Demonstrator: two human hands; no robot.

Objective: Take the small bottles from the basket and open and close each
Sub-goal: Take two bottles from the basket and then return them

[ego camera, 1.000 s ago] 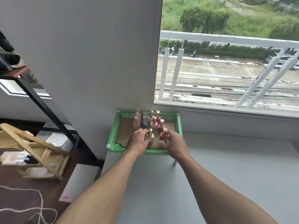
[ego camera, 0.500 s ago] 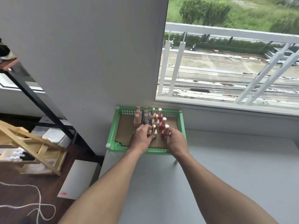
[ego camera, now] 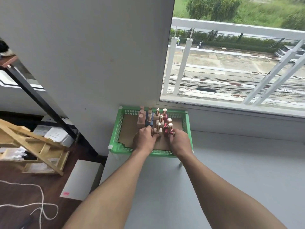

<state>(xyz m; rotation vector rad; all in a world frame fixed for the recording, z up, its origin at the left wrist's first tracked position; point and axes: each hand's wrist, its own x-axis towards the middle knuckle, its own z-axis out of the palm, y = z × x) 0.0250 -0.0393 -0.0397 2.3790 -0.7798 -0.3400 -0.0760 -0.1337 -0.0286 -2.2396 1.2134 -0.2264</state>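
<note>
Grey matte table [ego camera: 231, 171] sitting under a window [ego camera: 231, 66], plain grey wall [ego camera: 82, 55] to its left. Green perforated plastic basket [ego camera: 115, 138] at the table's far-left corner, cardboard liner inside. Bottles [ego camera: 158, 120] standing upright in the basket's middle: square bodies in pink, blue, beige, red w/ tall gold or pink cylindrical caps. Left hand [ego camera: 144, 140] fingers curling around a beige bottle [ego camera: 158, 128]; right hand [ego camera: 179, 142] fingers pinching a red bottle [ego camera: 169, 129]. Fingertips and bottle bases mostly hidden, so can't tell exact grip.
</note>
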